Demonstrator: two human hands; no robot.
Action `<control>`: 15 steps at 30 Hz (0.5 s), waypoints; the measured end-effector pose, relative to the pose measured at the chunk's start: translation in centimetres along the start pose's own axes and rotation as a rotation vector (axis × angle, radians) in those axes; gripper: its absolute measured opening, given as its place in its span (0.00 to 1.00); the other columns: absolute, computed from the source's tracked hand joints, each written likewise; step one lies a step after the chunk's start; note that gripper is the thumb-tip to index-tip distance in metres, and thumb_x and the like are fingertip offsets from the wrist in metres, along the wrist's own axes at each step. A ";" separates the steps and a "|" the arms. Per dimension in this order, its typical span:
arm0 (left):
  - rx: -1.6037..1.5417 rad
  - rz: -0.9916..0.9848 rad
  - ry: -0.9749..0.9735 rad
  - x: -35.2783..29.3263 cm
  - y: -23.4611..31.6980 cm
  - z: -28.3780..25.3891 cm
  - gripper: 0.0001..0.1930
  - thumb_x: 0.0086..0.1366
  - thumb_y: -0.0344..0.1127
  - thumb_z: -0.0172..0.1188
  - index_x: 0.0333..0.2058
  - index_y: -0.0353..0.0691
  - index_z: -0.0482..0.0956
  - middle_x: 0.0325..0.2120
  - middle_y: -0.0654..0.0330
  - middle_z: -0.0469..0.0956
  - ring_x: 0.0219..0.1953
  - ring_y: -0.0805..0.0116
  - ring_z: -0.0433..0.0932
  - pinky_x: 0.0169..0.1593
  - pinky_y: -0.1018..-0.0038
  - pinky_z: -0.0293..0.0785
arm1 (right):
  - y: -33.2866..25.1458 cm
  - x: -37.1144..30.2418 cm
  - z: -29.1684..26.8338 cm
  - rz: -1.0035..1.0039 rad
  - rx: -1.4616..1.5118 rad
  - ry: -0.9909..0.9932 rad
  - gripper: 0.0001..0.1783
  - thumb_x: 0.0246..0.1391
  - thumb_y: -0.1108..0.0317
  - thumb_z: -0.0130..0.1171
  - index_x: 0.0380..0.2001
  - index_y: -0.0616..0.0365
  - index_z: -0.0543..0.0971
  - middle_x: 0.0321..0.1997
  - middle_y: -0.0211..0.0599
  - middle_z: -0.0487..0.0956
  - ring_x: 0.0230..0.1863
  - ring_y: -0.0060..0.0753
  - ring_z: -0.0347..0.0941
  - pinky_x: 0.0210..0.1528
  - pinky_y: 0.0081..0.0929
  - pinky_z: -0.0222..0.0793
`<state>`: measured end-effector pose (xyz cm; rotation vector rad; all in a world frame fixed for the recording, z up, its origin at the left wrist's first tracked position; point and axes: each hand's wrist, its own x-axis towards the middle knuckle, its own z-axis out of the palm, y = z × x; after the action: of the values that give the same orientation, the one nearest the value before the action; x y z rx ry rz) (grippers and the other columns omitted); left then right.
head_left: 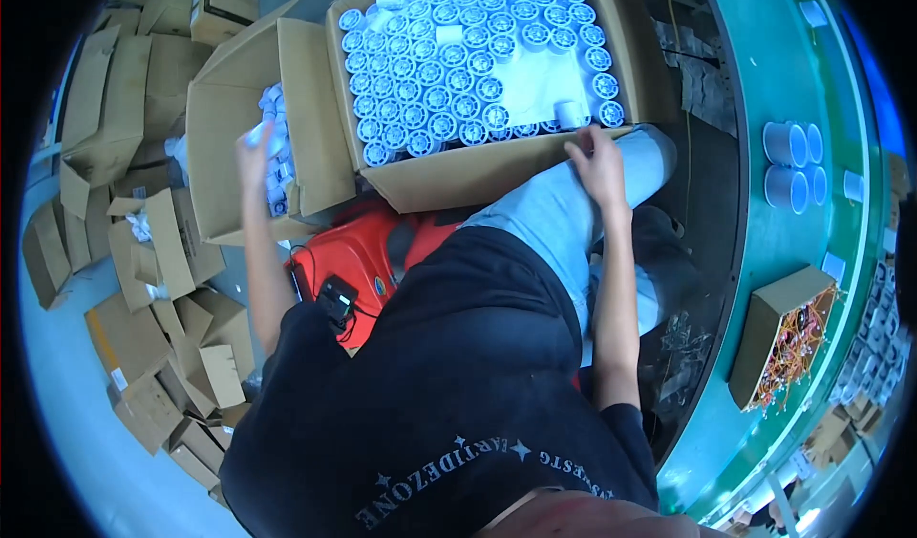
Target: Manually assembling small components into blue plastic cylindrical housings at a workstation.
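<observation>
A large open carton [458, 177] holds many white round plastic parts [417, 116] standing in tight rows, with spoked ends facing up. My right hand [600, 165] hovers at its near right edge over my knee, fingers loosely bent and nothing visible in them. Just past those fingertips a white cylinder [570, 115] lies on its side by the carton wall. My left hand [252, 161] reaches into a smaller carton [315, 108] of jumbled white pieces [278, 170]. Its fingers close round a white plastic piece [258, 135], whose exact shape is blurred.
A green bench [764, 70] runs along the right, bearing several white cylinders [785, 144] and a cardboard box [759, 342] of thin coloured wires. Opened cartons [143, 376] pile up at the left. A red object [349, 251] with a black device [336, 299] sits beside me.
</observation>
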<state>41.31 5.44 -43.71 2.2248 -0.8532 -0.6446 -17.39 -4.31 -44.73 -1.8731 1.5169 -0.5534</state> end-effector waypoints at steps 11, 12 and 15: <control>0.479 0.057 0.473 2.0 -13.6 -2.2 0.28 0.57 0.42 0.64 0.53 0.32 0.71 0.49 0.44 0.73 0.52 0.48 0.71 0.57 0.59 0.65 | -0.5 7.7 8.7 -0.057 -0.261 -0.305 0.37 0.45 0.61 0.68 0.57 0.59 0.64 0.50 0.61 0.72 0.48 0.58 0.73 0.50 0.44 0.70; 0.336 0.301 0.540 0.7 -10.0 2.0 0.17 0.58 0.32 0.60 0.45 0.30 0.75 0.47 0.48 0.76 0.47 0.56 0.77 0.52 0.65 0.71 | -1.4 8.2 9.7 -0.030 -0.220 -0.377 0.43 0.45 0.59 0.69 0.60 0.56 0.59 0.53 0.65 0.69 0.50 0.61 0.71 0.52 0.44 0.68; 0.048 0.374 0.071 -5.4 5.3 12.9 0.18 0.59 0.25 0.57 0.49 0.34 0.71 0.46 0.53 0.73 0.44 0.64 0.75 0.49 0.71 0.71 | -3.8 10.1 12.5 0.071 -0.163 -0.404 0.49 0.45 0.56 0.68 0.65 0.49 0.52 0.56 0.67 0.65 0.54 0.64 0.68 0.55 0.47 0.66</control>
<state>27.46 1.08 -47.33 2.0381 -1.2180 -0.3671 -3.85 -10.82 -51.48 -1.9008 1.3801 -0.0111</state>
